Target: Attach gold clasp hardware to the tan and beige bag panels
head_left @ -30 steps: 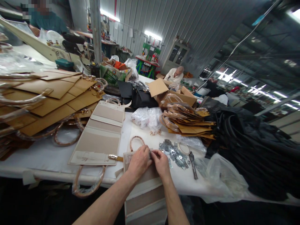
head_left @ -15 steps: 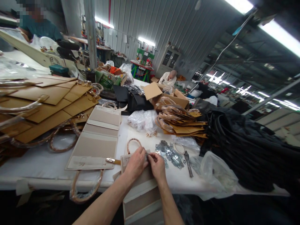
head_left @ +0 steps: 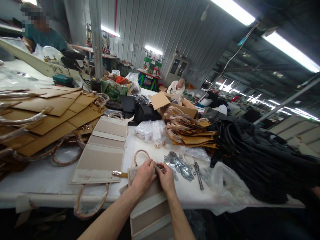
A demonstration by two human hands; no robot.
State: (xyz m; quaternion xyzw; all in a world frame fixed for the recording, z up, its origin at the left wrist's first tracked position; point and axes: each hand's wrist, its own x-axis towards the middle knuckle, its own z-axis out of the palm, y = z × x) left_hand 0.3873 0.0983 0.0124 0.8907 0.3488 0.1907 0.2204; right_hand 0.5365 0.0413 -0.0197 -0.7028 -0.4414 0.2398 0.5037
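My left hand (head_left: 145, 174) is closed on the upper edge of a beige bag panel (head_left: 147, 218), which hangs over the table's front edge. Fingertips of my right hand (head_left: 165, 176) are pinched close beside it, at the same edge; whatever small piece lies between them is hidden. A wrapped round handle (head_left: 141, 156) rises behind my left hand. To the left lies another beige bag panel (head_left: 100, 160), with a strap and metal clasp (head_left: 117, 173) at its corner. Thin metal plates (head_left: 181, 166) are heaped just right of my hands, near a pair of pliers (head_left: 199, 176).
Tan bag panels (head_left: 50, 116) are piled at the left, and more with wrapped handles (head_left: 191, 130) at the back. Black material (head_left: 252, 160) is heaped at the right beside a clear plastic bag (head_left: 228, 185). A cardboard box (head_left: 183, 106) stands behind. Two people sit farther off.
The camera view has shifted slightly. Both hands stay at the panel's edge, with only small finger movements.
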